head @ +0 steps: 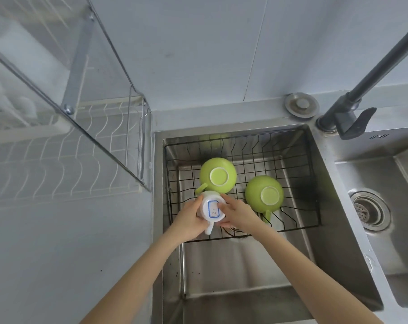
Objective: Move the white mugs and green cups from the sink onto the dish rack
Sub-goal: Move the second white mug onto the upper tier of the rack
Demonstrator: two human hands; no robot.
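Mug (212, 209), white and upside down, gripped between left hand (190, 221) and right hand (236, 214) over the wire basket (298, 174) in the sink (326, 206). Two green cups (218, 174) (264, 193) left upturned in that basket. Rack (65, 164) to the left, apparently bare on the lower tier; most of the job ahead, by the look of it.

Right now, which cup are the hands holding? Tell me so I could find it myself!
Look into the steel sink, at the black wire basket inside it. At the basket's near left edge, both hands grip an upside-down white mug. Unlike the two green cups beside it, it is white, with a blue-bordered label on its bottom.
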